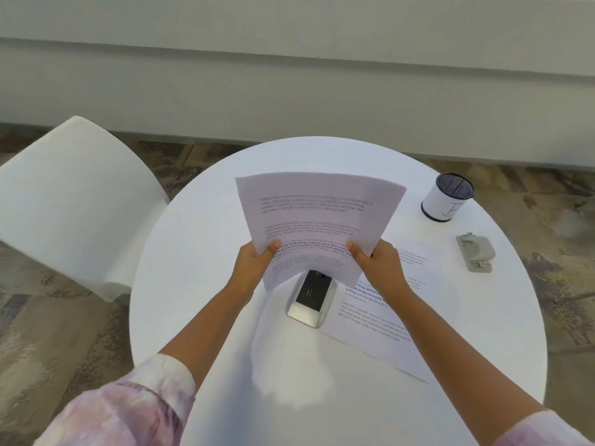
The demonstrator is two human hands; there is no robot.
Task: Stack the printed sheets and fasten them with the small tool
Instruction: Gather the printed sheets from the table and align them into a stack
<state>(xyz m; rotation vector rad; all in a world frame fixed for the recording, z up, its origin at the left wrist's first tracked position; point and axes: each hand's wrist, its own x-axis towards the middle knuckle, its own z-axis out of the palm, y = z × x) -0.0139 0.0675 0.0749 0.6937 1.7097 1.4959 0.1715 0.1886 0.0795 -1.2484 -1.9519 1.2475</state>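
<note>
I hold a small stack of printed sheets (317, 217) upright above the middle of the round white table (199, 259). My left hand (254, 263) grips the stack's lower left edge and my right hand (376, 263) grips its lower right edge, thumbs on the front. Another printed sheet (396, 317) lies flat on the table under my right forearm. A small grey fastening tool (475, 252) lies near the table's right edge, away from both hands.
A silver and black device (310, 299) stands on the table just below the held sheets. A white cup with a dark mesh top (447, 197) sits at the back right. A white chair (74, 201) stands left of the table.
</note>
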